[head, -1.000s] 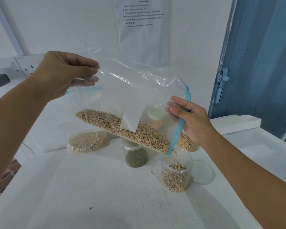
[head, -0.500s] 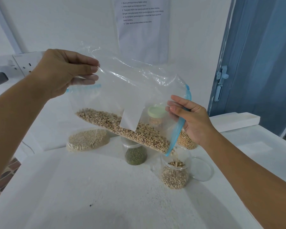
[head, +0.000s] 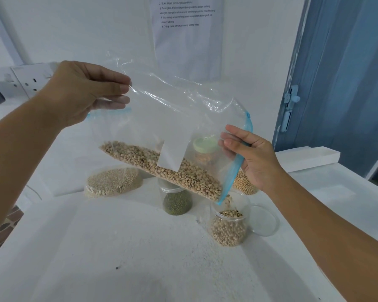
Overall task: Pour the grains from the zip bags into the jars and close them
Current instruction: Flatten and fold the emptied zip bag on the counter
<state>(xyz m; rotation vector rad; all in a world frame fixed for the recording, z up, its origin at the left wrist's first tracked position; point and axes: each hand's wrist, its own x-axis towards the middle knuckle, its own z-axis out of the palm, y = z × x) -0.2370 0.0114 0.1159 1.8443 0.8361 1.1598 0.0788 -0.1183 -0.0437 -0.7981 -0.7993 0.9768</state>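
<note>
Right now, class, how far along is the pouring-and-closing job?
Done: the mung bean jar is filled. In hand: the left hand and right hand tilt the zip bag, spilling black-eyed peas into the open jar. Left: fit its clear lid, then empty the pale grain bag.

bare white table in front, jars and grain bag crowding the back by the wall

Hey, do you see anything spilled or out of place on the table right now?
Nothing stands out. The beans drop from the bag straight into the open jar, and its lid lies beside it on the table.
</note>
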